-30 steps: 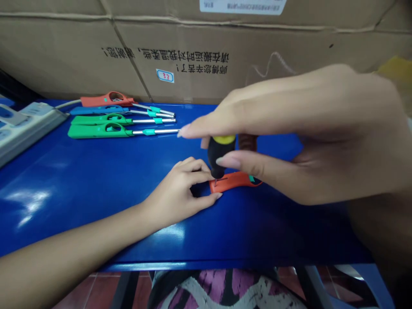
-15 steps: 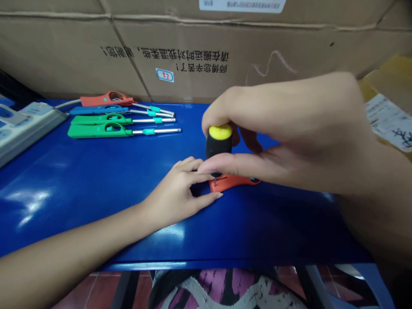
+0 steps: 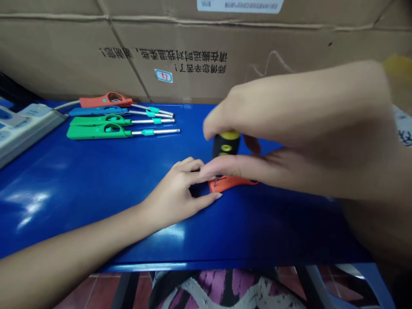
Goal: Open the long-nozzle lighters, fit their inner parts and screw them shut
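Observation:
An orange utility lighter point(image 3: 230, 184) lies on the blue table point(image 3: 96, 180), most of it hidden behind my right hand. My left hand point(image 3: 177, 189) rests flat-wristed on the table, its thumb and index finger closed around the lighter's near end. Above it, my right hand point(image 3: 296, 128) grips a short screwdriver point(image 3: 220, 148) by its black and yellow handle, between thumb and curled fingers. The handle leans slightly to the right, and the thin shaft reaches down to the end of the lighter's body, beside the left fingertips.
At the back left lie several utility lighters: an orange one point(image 3: 99, 101), a blue one point(image 3: 96, 111) and green ones point(image 3: 96, 131). A white power strip point(image 3: 35, 124) sits at the left edge. Behind the table stands a large cardboard box point(image 3: 174, 43).
My right hand has turned, and the screwdriver handle has tilted and shifted a little to the right. My left hand and the orange lighter stay nearly where they were.

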`<state>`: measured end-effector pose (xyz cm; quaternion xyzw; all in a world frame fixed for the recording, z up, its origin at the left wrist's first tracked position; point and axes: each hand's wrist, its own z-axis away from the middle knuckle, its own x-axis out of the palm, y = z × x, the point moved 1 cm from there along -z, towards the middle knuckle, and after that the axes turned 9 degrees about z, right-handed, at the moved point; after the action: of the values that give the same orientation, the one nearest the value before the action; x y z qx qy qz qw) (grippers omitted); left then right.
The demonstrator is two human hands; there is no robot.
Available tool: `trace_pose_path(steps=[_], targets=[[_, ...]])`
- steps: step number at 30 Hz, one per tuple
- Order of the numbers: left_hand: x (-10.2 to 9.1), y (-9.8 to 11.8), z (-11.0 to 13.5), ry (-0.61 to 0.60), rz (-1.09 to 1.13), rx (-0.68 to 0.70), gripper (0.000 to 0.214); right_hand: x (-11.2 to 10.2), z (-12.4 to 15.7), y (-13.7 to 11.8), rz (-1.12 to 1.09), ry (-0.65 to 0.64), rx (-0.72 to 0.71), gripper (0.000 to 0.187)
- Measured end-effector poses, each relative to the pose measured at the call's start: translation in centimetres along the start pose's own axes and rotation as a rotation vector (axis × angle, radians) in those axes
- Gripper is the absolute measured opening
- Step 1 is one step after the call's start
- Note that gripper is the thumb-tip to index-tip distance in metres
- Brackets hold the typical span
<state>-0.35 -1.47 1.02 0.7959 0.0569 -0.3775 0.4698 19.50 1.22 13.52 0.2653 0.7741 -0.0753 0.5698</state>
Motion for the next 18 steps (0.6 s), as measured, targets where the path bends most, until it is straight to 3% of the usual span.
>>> trace_pose_path(steps=[4,7,10,16,18], targets=[[0.0,-0.1,-0.2,-0.006,0.065,0.025,0.023,0.1,0.4,0.4,-0.064,-0.081,-0.073,0.029],[0.1,-0.2,-0.2,-0.005,0.074,0.029,0.026,0.3,0.4,0.4,-0.111,-0.125,-0.026,0.028],[0.1,-0.3,-0.1,0.000,0.064,0.036,0.029,0.3,0.2,0.3,-0.062,-0.128,0.032,0.028],[0.1,-0.2,0.0,0.023,0.087,0.035,0.018,-0.5,0.5,-0.3,-0.328,-0.146,-0.023,0.041],[0.0,-0.2,-0.1,0.022,0.096,0.024,0.014,0.0,0.3,-0.8,-0.326,-0.112,-0.008,0.033]])
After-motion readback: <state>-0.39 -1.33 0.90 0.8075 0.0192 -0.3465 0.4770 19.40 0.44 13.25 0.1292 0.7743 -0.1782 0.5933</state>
